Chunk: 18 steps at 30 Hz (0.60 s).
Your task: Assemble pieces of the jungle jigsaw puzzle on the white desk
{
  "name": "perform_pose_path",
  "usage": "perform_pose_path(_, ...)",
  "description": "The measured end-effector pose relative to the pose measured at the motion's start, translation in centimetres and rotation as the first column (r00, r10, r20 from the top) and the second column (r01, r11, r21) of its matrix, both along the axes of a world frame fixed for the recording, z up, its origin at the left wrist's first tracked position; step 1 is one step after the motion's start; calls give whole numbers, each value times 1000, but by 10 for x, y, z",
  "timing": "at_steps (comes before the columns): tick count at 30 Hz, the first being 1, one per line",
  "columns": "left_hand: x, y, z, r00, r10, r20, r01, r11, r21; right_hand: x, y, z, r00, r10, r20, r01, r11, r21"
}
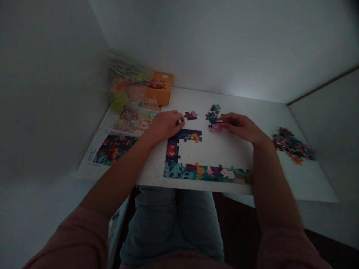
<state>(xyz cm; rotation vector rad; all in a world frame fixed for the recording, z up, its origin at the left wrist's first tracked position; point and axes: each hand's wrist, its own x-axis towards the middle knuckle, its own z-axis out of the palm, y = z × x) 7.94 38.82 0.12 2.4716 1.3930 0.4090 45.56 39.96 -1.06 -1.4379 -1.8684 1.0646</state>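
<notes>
A white table (224, 101) stretched ahead of the person, with an orange box (159, 88) and a printed picture sheet (113, 149) toward its far left; a partly built jigsaw border (179, 170) lay along the near edge, between the hands; a heap of loose pieces (293, 145) sat well to the right; the left hand (165, 125) rested just above the border, fingers curled narrow, close beside a dark loose piece (191, 115); the right hand (241, 127) reached a small cluster of pieces (213, 117), fingers narrowed at a purple piece (215, 127); I could not tell whether either hand held anything.
</notes>
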Motion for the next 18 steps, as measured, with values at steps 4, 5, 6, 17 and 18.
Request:
perform_pose_path(4, -2, 4, 2, 999, 22, -32, -23, 999, -31, 2, 4, -3, 999, 46, -1, -46, 999, 15)
perform_pose_path(5, -3, 5, 3, 999, 25, -37, -27, 999, -41, 3, 5, -3, 999, 55, 1, -55, 998, 12)
perform_pose_path(6, -4, 6, 3, 999, 31, -41, -33, 998, -50, 3, 5, -3, 998, 61, 1, -61, 998, 8)
perform_pose_path(17, -15, 14, 2, 999, 42, 13, -41, 993, -112, 9, 12, -4, 971, -145, -192, 170, 978, 122)
perform_pose_path(18, -16, 15, 1, 999, 43, 20, -40, 992, -116, 10, 15, -5, 951, -213, -224, 251, 956, 152)
